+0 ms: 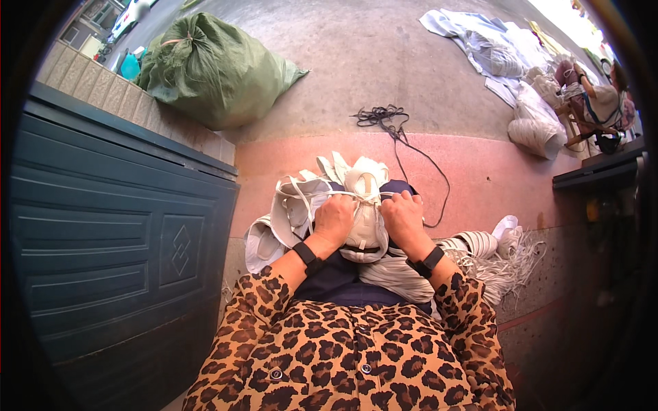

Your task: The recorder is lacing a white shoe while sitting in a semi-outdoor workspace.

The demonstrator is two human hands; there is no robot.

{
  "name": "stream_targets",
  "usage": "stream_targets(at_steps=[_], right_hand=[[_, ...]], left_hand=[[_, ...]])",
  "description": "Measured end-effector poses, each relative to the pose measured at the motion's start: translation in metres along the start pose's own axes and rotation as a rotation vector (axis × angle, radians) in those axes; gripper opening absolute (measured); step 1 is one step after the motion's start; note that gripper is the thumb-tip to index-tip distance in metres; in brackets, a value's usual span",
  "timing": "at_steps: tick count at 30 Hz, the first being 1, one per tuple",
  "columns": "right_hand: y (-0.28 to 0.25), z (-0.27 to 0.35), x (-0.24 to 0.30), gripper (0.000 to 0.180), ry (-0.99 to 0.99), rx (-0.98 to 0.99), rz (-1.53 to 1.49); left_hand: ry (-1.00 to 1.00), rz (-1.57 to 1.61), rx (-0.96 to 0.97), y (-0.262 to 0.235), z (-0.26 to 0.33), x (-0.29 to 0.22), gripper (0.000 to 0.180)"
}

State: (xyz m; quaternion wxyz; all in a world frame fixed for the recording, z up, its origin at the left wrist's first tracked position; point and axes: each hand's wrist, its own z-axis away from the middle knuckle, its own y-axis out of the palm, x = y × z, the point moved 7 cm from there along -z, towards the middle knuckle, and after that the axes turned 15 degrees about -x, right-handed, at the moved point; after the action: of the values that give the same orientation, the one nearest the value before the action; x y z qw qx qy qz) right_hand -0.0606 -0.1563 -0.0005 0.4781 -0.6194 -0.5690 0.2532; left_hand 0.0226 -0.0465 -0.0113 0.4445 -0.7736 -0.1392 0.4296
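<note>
A cream shoe upper [365, 229] lies across my lap, its heel opening toward me and its tongue pointing away. A pale shoelace [373, 197] crosses over its front. My left hand [334, 218] is closed on the lace at the left side of the upper. At the other side, my right hand [403, 214] grips the lace with curled fingers. The lace stretches between both fists. More white shoe uppers [282, 212] are piled beside my left forearm. Under and beside my right forearm lie thick bundles of cream laces [397, 279].
On the left stands a dark blue panelled door [89, 233]. Beyond it sits a tied green sack [219, 79]. A tangled black cord [391, 122] trails over the floor ahead. White sacks [538, 123] and cloth lie at far right, near a seated person [603, 103].
</note>
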Motion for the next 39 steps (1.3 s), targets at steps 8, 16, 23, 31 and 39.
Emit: stream_targets(at_steps=[8,16,23,31,39], right_hand=[[0.013,0.005,0.007,0.022,-0.001,0.159,-0.007],[0.021,0.012,-0.010,0.014,0.130,0.113,-0.223],[0.004,0.016,-0.013,0.006,0.308,-0.169,-0.512],[0.007,0.001,0.015,0.010,-0.239,0.016,-0.174],[0.002,-0.003,0.015,0.008,-0.359,0.029,-0.131]], left_hand=[[0.116,0.084,0.064,0.003,-0.001,-0.006,0.013],[0.225,-0.008,-0.051,-0.006,-0.032,-0.035,0.015],[-0.009,-0.060,0.397,0.032,-0.052,-0.026,0.016],[0.579,-0.134,-0.088,0.015,-0.030,-0.052,0.017],[-0.351,0.533,0.360,0.035,-0.053,-0.007,0.017]])
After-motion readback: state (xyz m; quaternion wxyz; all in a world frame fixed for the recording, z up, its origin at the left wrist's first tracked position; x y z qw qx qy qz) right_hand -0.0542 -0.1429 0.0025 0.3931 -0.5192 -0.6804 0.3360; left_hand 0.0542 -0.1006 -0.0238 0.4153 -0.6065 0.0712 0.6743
